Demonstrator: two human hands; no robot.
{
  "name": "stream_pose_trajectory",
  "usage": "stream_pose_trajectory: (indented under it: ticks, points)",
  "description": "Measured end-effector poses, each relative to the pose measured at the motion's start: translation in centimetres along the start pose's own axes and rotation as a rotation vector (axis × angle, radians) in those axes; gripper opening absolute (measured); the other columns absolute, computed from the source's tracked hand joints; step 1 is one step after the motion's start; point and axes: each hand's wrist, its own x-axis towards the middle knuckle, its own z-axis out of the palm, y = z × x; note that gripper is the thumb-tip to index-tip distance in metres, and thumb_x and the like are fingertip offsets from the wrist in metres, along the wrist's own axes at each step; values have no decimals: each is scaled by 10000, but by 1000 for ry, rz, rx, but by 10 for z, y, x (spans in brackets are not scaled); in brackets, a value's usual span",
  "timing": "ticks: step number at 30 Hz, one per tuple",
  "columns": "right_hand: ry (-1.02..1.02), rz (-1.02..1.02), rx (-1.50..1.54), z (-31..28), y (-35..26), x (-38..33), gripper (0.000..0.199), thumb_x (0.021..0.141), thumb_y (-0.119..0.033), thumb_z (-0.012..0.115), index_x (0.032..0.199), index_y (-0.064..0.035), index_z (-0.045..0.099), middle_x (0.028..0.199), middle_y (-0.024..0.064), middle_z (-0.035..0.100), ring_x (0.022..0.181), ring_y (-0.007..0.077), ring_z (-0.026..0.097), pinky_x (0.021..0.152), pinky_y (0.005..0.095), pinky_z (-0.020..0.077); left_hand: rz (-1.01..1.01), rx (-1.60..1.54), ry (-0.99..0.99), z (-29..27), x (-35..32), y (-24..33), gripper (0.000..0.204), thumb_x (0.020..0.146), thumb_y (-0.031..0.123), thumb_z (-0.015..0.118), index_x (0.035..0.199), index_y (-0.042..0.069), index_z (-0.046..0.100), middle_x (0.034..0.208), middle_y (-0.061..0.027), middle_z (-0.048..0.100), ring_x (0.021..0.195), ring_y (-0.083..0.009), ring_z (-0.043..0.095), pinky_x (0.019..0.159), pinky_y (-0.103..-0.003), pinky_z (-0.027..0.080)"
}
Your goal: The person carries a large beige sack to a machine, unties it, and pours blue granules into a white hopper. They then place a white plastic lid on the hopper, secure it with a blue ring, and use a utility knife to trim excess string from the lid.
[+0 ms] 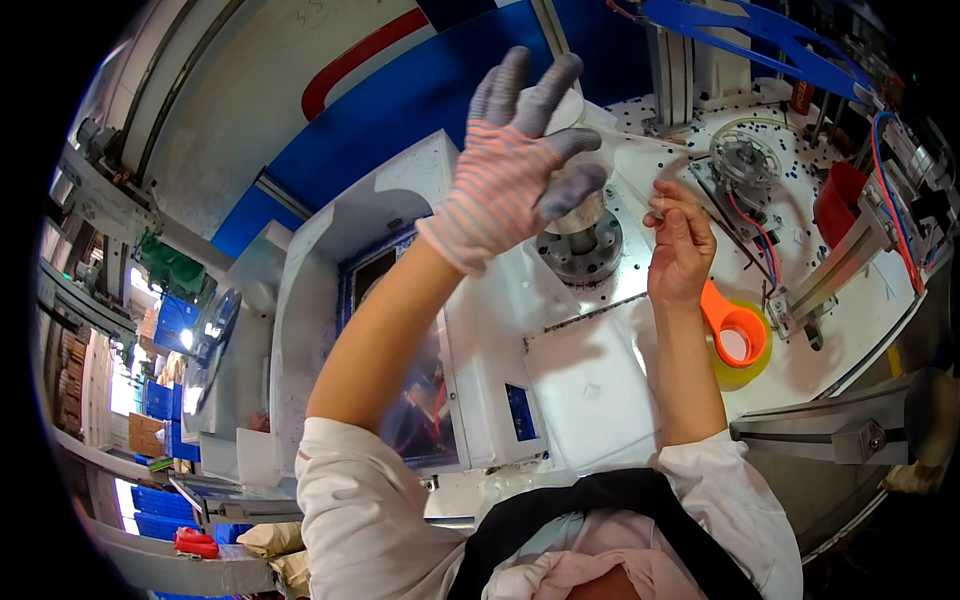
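Note:
My left hand (pixel 510 165) wears a striped knit glove with grey fingertips. It is raised above the white machine table (pixel 600 380) with its fingers spread and nothing visible in it. Just behind its thumb a pale round part sits on a grey metal fixture (pixel 585 245). My bare right hand (pixel 680 240) hovers to the right of that fixture. Its thumb and fingertips are pinched together, and I cannot make out anything between them. An orange tape dispenser with a yellowish tape roll (pixel 735 340) lies just right of my right wrist.
A second round metal unit with red and blue wires (pixel 745 160) stands at the back right, beside a red cup (pixel 838 200). Blue frame bars (pixel 760 30) cross overhead. A grey metal arm (pixel 850 425) juts in at the lower right. Blue crates (pixel 160 400) stand far left.

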Motion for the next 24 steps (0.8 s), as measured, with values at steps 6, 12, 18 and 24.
stream_pose_trajectory:
  ticks: [6, 12, 18, 24]
  points:
    - [-106, -98, -251, 3, -9, 1, 125, 885, -101, 563, 892, -6, 644, 1137, 117, 552, 1033, 185, 517, 869, 311, 426, -51, 143, -141, 23, 9, 10, 386, 843, 453, 497, 956, 148, 703, 1466, -124, 281, 1338, -401, 207, 1085, -507, 124]
    - [4, 45, 135, 2, 20, 56, 113, 885, -70, 533, 893, -11, 629, 1184, 145, 548, 1105, 230, 508, 966, 341, 366, -108, 74, -49, 36, 8, 13, 331, 820, 365, 532, 912, 95, 699, 1428, -164, 340, 1309, -399, 280, 1082, -484, 165]
    - [-124, 142, 259, 28, 31, 98, 146, 896, -153, 546, 835, -42, 621, 1120, 161, 604, 1039, 222, 569, 913, 327, 437, -159, -152, 76, 31, 3, 13, 263, 814, 267, 587, 952, 62, 677, 1361, -216, 410, 1248, -414, 373, 1031, -461, 288]
    - [-165, 300, 223, 28, 53, 116, 159, 894, -175, 555, 825, -49, 622, 978, 143, 659, 866, 178, 634, 755, 282, 505, -163, -309, 127, 24, -4, 14, 217, 812, 80, 597, 1022, 46, 643, 1330, -208, 437, 1216, -368, 445, 968, -400, 407]
